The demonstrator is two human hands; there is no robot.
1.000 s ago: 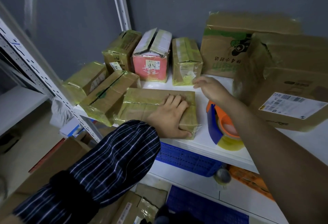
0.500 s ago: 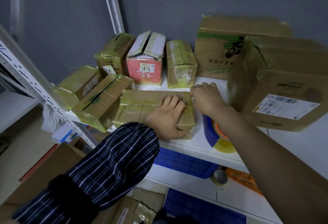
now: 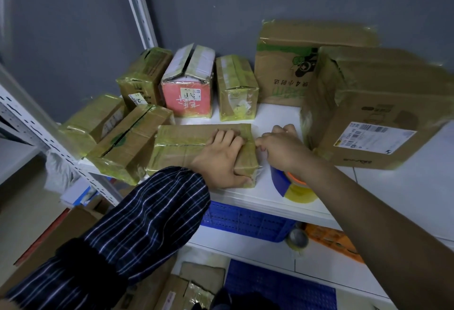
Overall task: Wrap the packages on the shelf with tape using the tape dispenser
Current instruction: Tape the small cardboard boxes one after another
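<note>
l. hand [image 3: 222, 160]: fingers straight & spread, pressed flat on top of the flat brown cardboard package wrapped in yellowish clear tape [image 3: 186, 147]; thumb lies along its near edge. a dark blue striped sleeve [image 3: 147, 216] covers my l. forearm.

r. hand [image 3: 282, 147]: fingers curled, knuckles up, thumb & forefinger tips meeting right at the package's r. end. whether they pinch a tape end i cannot tell. r. forearm bare.

blue-and-orange tape dispenser w/ yellowish roll [image 3: 292, 188]: stands on the white shelf board [image 3: 275, 115], just r. of the package, under my r. wrist, not held.

the package lies lengthwise near the shelf's front edge.

behind it, l. to r.: small taped brown box [image 3: 145, 76], pink-fronted box w/ white label [image 3: 188, 98], narrow taped box [image 3: 235, 88], tall brown carton w/ green print [image 3: 280, 69] by the grey wall [image 3: 245, 2].

to the l.: two long taped boxes, one [image 3: 93, 118] beside the other [image 3: 130, 137], both tilted at the shelf's l. end.

to the r.: large brown carton w/ white shipping label [image 3: 373, 123], near my r. hand.

below the shelf: blue plastic crate [image 3: 245, 221] & a loose tape roll [image 3: 298, 238] beside it.
</note>
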